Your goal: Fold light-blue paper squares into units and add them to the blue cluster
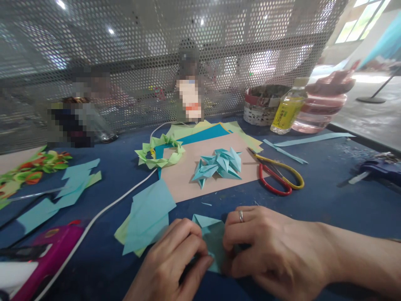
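A small light-blue sheet of paper (pixel 213 238), one corner folded over, lies between my hands near the table's front edge. My left hand (pixel 175 263) pinches its left side with thumb and curled fingers. On the right side, my right hand (pixel 272 246), with a ring on one finger, has its fingers closed on the same paper; the fingertips are partly hidden. Beyond them, a pile of folded light-blue paper pieces (pixel 219 165) rests on pinkish-tan paper (pixel 184 184). Loose light-blue sheets (pixel 148 213) lie beside my left hand.
Scissors (pixel 275 177) with red and yellow handles lie right of centre. A green folded-paper ring (pixel 159 152) sits left, near a white cable (pixel 125 194). A magenta device (pixel 53 246) is front left, a glue gun (pixel 382 169) far right. Bottles (pixel 288 110) stand behind, before a perforated screen (pixel 219 54).
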`<move>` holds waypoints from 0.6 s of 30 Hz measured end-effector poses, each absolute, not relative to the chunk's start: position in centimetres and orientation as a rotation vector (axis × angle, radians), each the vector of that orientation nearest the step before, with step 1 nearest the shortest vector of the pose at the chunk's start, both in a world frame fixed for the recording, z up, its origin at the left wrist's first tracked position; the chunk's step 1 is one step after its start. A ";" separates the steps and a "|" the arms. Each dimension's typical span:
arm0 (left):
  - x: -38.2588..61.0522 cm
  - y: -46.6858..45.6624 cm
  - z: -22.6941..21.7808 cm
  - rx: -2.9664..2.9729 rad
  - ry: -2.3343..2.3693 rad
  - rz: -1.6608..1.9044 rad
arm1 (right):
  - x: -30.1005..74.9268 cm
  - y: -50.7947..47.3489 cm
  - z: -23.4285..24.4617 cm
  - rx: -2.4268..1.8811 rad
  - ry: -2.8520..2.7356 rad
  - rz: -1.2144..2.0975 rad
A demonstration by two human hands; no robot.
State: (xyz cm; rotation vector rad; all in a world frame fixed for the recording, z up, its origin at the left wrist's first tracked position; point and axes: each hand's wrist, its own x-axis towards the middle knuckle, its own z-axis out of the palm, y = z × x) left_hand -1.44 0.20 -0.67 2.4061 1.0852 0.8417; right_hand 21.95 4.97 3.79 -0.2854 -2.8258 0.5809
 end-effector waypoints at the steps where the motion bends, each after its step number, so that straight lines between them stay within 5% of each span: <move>1: -1.4 0.1 -0.7 2.394 1.103 0.853 | 21.9 5.0 3.8 -0.287 -2.832 0.577; 18: -1.3 0.0 -0.6 2.418 1.115 0.802 | 21.8 4.9 3.8 -0.280 -2.787 0.556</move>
